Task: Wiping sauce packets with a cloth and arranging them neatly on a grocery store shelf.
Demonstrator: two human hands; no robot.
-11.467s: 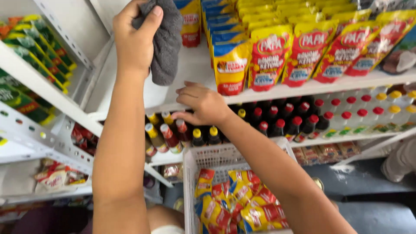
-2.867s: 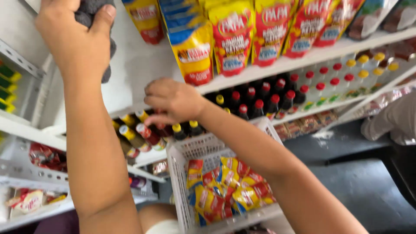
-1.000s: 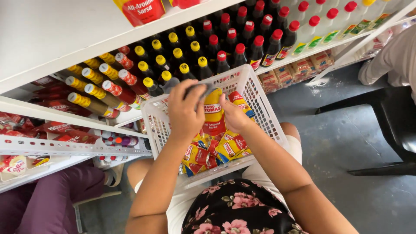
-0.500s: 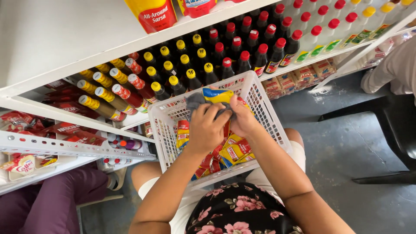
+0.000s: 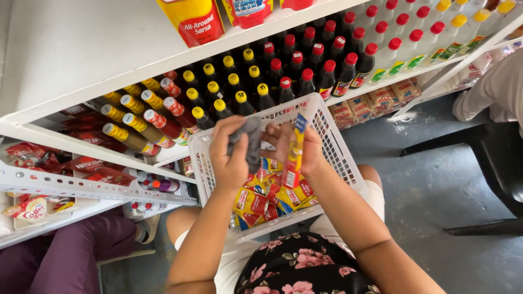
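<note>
A white plastic basket (image 5: 336, 142) rests on my lap, filled with several yellow and red sauce pouches (image 5: 256, 202). My left hand (image 5: 229, 152) grips a grey cloth (image 5: 250, 142) above the basket. My right hand (image 5: 302, 155) holds one yellow and red pouch (image 5: 294, 155) upright, edge-on, right beside the cloth. Both hands hover over the basket's middle, close together, the cloth nearly touching the pouch.
White shelves (image 5: 98, 65) stand in front with rows of dark bottles with yellow caps (image 5: 218, 92) and red caps (image 5: 321, 65). Pouches stand on the top shelf (image 5: 193, 19). Another person's purple-clad leg (image 5: 60, 256) is at lower left, a dark chair (image 5: 490, 163) at right.
Over the last second my right hand lifted a pouch out of the basket and turned it upright. My left hand brought the grey cloth next to it.
</note>
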